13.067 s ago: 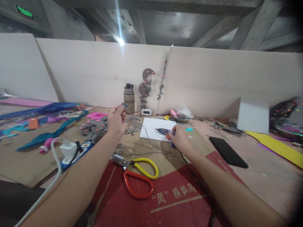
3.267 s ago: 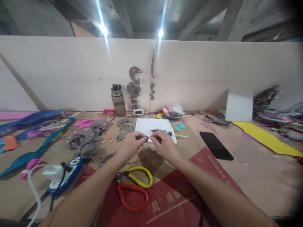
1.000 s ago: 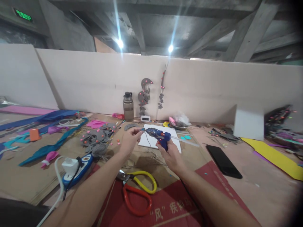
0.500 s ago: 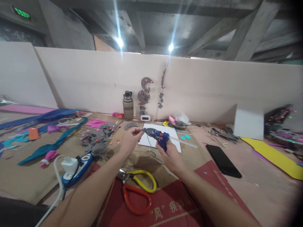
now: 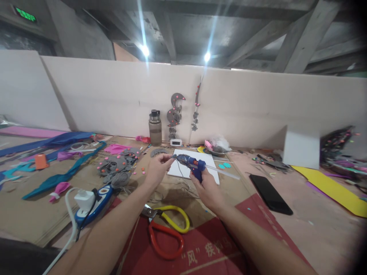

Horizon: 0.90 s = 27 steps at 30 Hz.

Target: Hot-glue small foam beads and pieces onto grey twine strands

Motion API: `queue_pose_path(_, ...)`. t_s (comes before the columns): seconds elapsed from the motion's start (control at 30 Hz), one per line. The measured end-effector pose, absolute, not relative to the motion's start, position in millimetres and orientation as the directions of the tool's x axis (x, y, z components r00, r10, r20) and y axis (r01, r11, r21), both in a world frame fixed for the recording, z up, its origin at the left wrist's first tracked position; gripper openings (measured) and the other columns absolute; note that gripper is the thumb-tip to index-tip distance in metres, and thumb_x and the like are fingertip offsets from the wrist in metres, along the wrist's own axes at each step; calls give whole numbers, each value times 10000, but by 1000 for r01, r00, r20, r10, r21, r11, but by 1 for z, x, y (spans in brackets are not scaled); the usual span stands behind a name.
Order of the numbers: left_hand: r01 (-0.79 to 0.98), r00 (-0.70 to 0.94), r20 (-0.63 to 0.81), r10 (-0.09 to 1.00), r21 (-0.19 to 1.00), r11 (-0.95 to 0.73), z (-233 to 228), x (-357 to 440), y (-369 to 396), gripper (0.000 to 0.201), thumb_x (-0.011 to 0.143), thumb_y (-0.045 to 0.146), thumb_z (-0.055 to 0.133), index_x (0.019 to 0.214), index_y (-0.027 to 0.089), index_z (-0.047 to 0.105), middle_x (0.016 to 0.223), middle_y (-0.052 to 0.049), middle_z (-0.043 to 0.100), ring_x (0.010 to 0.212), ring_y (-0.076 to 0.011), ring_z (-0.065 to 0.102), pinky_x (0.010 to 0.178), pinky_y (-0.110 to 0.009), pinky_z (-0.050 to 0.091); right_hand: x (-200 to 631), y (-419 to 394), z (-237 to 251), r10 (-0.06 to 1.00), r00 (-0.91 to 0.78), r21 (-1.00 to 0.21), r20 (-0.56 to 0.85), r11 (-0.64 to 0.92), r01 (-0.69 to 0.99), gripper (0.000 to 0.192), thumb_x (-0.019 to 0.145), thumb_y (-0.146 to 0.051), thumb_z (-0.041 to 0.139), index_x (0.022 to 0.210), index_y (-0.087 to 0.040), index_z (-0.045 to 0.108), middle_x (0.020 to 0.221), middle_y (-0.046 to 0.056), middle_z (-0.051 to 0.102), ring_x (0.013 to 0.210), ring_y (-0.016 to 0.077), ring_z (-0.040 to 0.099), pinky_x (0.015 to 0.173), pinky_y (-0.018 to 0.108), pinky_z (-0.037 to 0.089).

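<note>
My right hand (image 5: pixel 208 187) is wrapped round the handle of a blue hot glue gun (image 5: pixel 192 162). A clear glue stick (image 5: pixel 226 173) sticks out of the gun's back end, and its nozzle points left. At the nozzle, my left hand (image 5: pixel 159 168) pinches a small dark grey piece (image 5: pixel 174 157), whose shape is too small to make out. A thin grey cord (image 5: pixel 181 170) hangs down from there. Beneath the hands lies a white board (image 5: pixel 177 170) on the cardboard. Nearer to me rest scissors (image 5: pixel 166 240) with one red and one yellow handle.
To the left are a grey felt pile with pink dots (image 5: pixel 117 164), a ball of grey yarn (image 5: pixel 120 179) and a blue power strip (image 5: pixel 96 206) with a charger. A black phone (image 5: pixel 271 194) lies right. A bottle (image 5: pixel 155 130) stands by the wall, where grey moon hangings (image 5: pixel 175 110) hang.
Both hands and the glue gun hold nearly the same place. Nothing has been taken up or let go.
</note>
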State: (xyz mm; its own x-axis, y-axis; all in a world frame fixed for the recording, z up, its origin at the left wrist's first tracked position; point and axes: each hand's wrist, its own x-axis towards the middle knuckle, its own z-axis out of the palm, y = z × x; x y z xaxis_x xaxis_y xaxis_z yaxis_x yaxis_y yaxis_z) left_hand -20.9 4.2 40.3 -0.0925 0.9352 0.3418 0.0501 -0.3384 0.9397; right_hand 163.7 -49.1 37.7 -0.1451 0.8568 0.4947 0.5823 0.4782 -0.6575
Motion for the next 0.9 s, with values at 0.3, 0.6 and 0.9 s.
queue_pose_path(0.3, 53, -85, 335, 938, 942, -332, 41, -21, 4, 345, 669, 421, 670, 861, 135, 658, 683, -14, 606, 510, -79, 456, 468, -199, 345, 164, -49, 39, 856, -136, -658, 498, 476, 584, 255, 861, -305, 429, 1068, -174, 500, 898, 75, 612, 795, 198, 554, 748, 335, 436)
queue_pose_path(0.6, 78, -85, 324, 942, 945, -318, 46, -20, 0, 321, 667, 398, 667, 847, 131, 666, 677, -18, 615, 505, -79, 455, 471, -201, 353, 164, -48, 38, 869, -112, -671, 482, 448, 590, 269, 856, -308, 437, 1074, -163, 499, 898, 77, 619, 789, 196, 557, 744, 329, 435)
queue_pose_path(0.9, 18, -83, 331, 940, 943, -331, 42, -20, 3, 347, 647, 429, 688, 836, 141, 651, 686, -8, 597, 519, -81, 452, 487, -205, 351, 166, -48, 39, 866, -106, -687, 490, 457, 565, 272, 849, -307, 448, 1067, -158, 510, 890, 73, 618, 779, 185, 556, 736, 321, 442)
